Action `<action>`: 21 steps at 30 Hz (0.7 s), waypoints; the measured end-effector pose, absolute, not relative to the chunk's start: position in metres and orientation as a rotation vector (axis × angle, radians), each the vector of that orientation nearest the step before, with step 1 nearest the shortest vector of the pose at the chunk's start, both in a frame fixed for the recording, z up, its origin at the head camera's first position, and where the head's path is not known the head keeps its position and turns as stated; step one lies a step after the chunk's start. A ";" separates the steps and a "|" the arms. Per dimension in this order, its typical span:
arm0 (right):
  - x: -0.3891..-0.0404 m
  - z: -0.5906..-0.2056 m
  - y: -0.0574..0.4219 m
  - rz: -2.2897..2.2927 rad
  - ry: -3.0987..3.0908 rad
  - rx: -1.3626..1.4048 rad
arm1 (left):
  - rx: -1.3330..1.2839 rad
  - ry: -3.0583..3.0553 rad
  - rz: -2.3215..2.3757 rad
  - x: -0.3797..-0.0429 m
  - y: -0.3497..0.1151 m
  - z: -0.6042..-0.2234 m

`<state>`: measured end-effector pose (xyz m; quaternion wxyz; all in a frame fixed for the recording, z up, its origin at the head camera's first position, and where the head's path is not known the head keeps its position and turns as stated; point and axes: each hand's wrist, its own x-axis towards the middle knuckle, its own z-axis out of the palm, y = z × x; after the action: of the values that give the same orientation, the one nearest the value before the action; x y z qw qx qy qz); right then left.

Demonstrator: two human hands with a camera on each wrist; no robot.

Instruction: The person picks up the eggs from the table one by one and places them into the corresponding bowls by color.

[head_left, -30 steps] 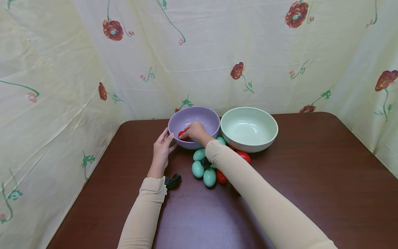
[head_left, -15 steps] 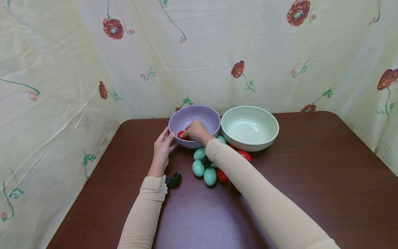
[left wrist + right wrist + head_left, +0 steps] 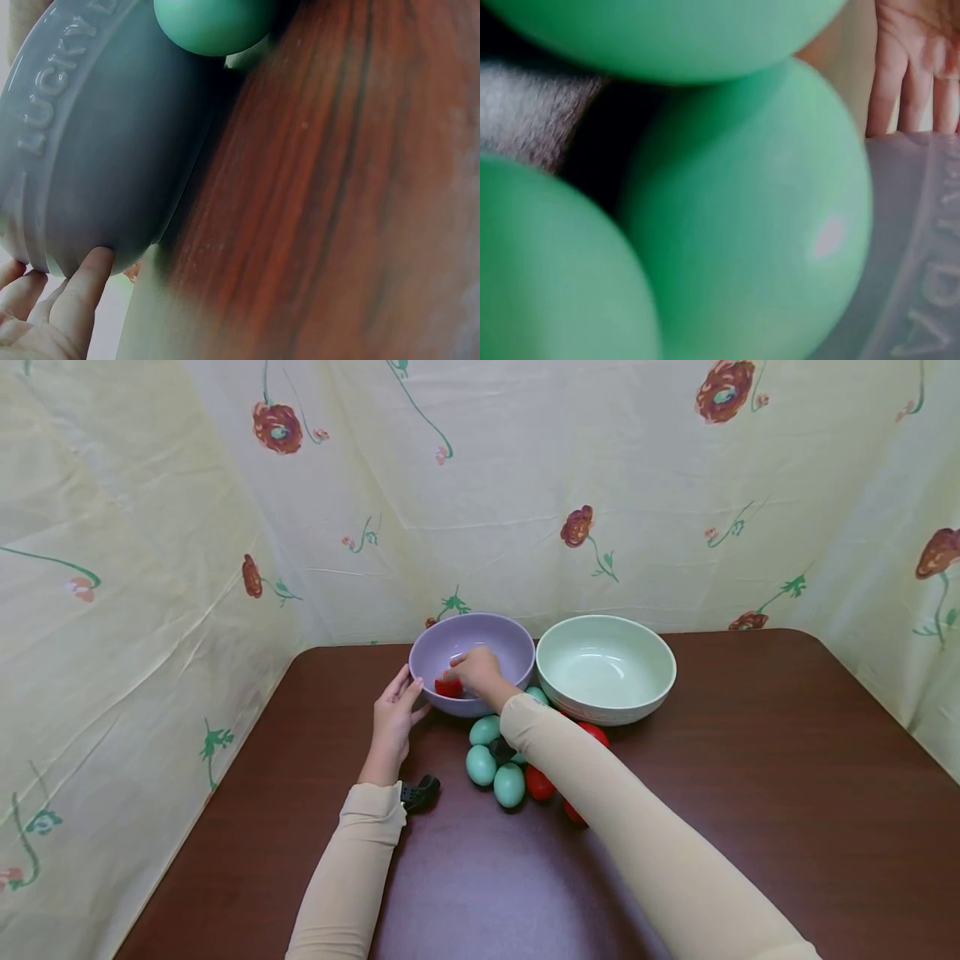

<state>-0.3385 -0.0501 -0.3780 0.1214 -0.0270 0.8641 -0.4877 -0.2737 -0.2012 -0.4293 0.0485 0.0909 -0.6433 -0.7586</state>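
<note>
In the head view my left hand steadies the left side of a purple bowl, its fingers fairly straight. The left wrist view has those fingertips touching the bowl's outer wall. My right hand reaches down inside the bowl, fingers bent over a red egg near the bottom. Its fingertips meet the top of the egg. Several teal eggs lie in front of the bowl, beneath the right forearm. Red eggs lie beside them, partly covered by the sleeve.
A pale green bowl stands right of the purple one, with no eggs visible inside. The brown table extends around them, and a flowered cloth hangs behind. Teal eggs fill the right wrist view at close range.
The right hand's fingers have lifted slightly and drawn right, so more of the red egg shows. The left hand stays at the bowl. The head view has shifted a little.
</note>
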 end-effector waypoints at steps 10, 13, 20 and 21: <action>-0.331 -0.358 -0.036 -1.556 2.612 -0.207 | 0.281 -1.978 -2.295 -0.273 -0.201 -0.428; -0.326 -0.350 -0.027 -1.565 2.592 -0.231 | 0.281 -1.986 -2.289 -0.274 -0.202 -0.428; -0.311 -0.336 0.001 -1.613 2.522 -0.266 | 0.299 -1.983 -2.288 -0.274 -0.201 -0.428; -0.310 -0.335 0.006 -1.629 2.507 -0.266 | 0.296 -1.983 -2.289 -0.274 -0.201 -0.428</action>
<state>-0.3096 0.0056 -0.3353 0.0700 -0.0884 0.8331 -0.5414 -0.2743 -0.2009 -0.4281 0.0494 0.0973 -0.6509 -0.7513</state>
